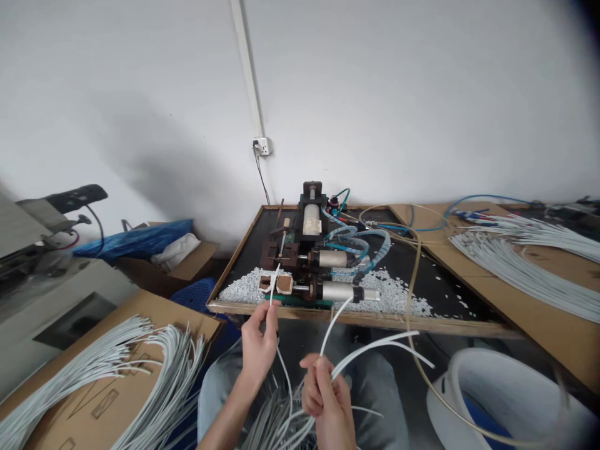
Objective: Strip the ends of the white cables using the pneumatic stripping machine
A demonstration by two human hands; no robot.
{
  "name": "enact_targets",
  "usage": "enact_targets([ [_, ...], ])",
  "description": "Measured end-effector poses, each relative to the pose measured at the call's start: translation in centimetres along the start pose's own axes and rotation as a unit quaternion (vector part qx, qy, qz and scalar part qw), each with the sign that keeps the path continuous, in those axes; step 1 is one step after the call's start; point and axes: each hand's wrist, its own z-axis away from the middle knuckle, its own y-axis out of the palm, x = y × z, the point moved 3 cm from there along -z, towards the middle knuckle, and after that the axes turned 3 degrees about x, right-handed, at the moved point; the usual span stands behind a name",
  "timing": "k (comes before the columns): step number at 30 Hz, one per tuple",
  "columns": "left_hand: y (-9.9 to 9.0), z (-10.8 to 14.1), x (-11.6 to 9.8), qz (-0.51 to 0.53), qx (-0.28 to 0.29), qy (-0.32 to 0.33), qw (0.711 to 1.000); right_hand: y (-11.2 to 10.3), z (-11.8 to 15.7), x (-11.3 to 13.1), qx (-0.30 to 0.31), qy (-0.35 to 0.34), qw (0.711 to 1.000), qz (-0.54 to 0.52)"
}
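A wood-rimmed black table (257, 234) carries a machine (310, 219) with silver cylinders (337, 291) on its near side. In front of it, the person's right hand (325, 390) is closed around several white cables (356, 354), their free ends fanning up and rightward, while the left hand (259, 344) pinches a single white cable (272, 294) whose tip reaches the tan-faced blocks (285, 285) at the machine's front; whether it sits between them I cannot tell, and small white scraps (398, 297) lie heaped around the machine's base
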Motion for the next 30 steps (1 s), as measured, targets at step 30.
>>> enact_targets([
  [30, 1.6, -2.0, 2.2, 0.294, 0.074, -0.189, 0.934, -0.5, -0.1, 0.6, -0.032, 0.037, 0.999, 0.023],
])
